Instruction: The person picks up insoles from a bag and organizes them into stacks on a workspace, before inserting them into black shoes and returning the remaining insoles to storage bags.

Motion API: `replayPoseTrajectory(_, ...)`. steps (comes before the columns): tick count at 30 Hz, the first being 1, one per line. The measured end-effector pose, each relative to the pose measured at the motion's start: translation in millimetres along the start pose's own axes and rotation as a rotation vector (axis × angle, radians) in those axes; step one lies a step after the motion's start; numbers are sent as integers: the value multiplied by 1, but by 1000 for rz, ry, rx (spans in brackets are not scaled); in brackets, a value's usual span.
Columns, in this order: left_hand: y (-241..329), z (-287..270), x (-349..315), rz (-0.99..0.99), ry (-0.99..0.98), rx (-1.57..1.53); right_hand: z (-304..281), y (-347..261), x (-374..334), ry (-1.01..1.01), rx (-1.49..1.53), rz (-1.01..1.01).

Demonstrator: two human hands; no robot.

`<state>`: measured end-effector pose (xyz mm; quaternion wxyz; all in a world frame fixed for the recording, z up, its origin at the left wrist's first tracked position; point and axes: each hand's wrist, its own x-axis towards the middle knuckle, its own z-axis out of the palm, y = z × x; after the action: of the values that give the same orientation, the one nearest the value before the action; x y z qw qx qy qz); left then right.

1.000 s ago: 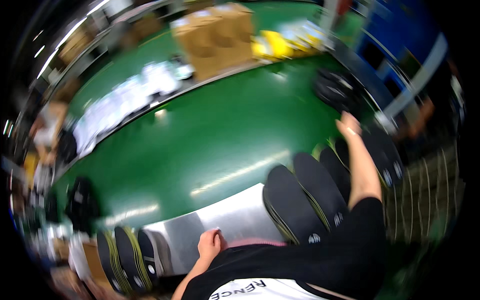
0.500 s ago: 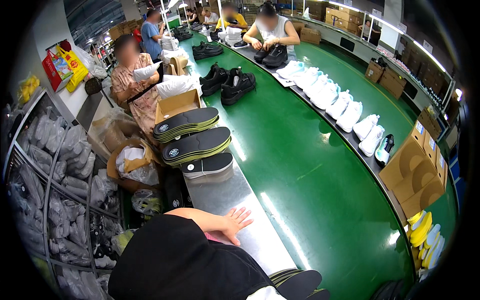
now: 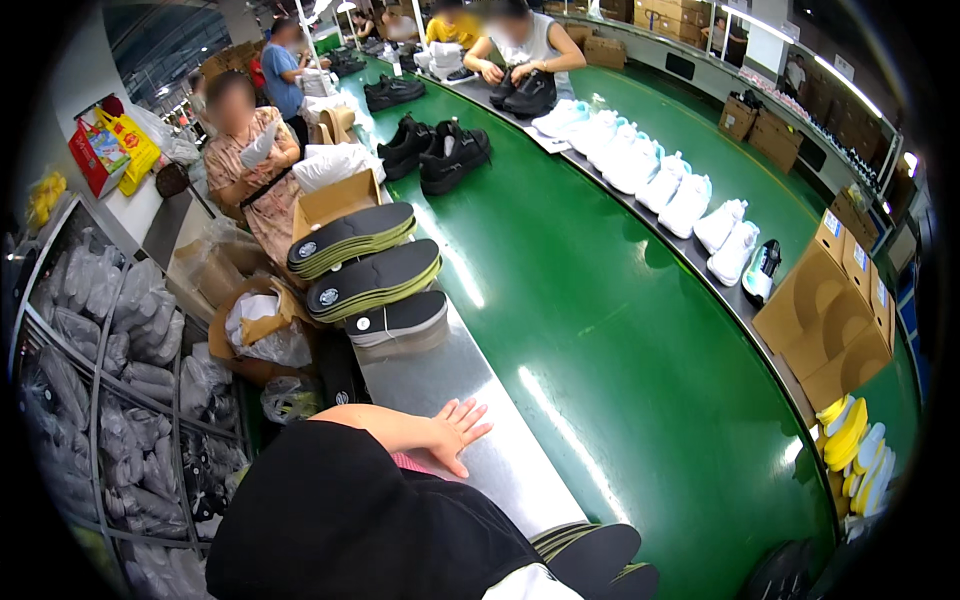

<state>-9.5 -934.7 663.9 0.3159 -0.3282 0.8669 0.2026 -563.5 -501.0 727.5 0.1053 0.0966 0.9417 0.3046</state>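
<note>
My left hand (image 3: 456, 438) rests palm down on the bare metal ledge (image 3: 500, 470), fingers spread, holding nothing. My right hand is out of sight. Beyond the left hand lie two thick stacks of black insoles with yellow-green edges, the farther stack (image 3: 350, 240) and the middle stack (image 3: 375, 278). Nearest of that row is a smaller bundle of black-topped insoles (image 3: 398, 318) with grey edges, tied with a thin band. At the lower edge, beside my black clothing (image 3: 350, 515), another insole stack (image 3: 590, 555) is partly cut off.
The green work surface (image 3: 560, 330) runs alongside, with black sneakers (image 3: 452, 160) farther up. White shoes (image 3: 635, 165) line its far strip, near cardboard boxes (image 3: 830, 310) and yellow insoles (image 3: 847, 435). Left stands a rack of bagged items (image 3: 140, 390). Co-workers (image 3: 250, 160) handle things beyond.
The view has shifted slightly, so most things sit a little farther left. A dark shoe-like shape shows more at the lower right. My left hand stays flat on the ledge.
</note>
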Motion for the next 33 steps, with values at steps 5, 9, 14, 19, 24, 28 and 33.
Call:
replayPoseTrajectory(5,-7,4,-1,25,23,-28,-17,-15,-47,95,33,-235)
replayPoseTrajectory(9,-9,5,-6,32,33,-66,-73,-43,-93,116,461,-410)
replayPoseTrajectory(14,-14,10,-2,81,87,-103,-82,-82,1,47,1222,-672)
replayPoseTrajectory(19,-2,-3,11,34,70,-343,-174,-112,-190,325,1261,-1197)
replayPoseTrajectory(24,24,-39,8,499,388,-1354,-181,-154,-384,589,750,-1568)
replayPoseTrajectory(28,21,-40,-11,460,631,-1150,-135,-181,-495,385,388,-1635)
replayPoseTrajectory(33,1,-10,-22,235,722,-879,-83,-193,-557,204,426,-1758)
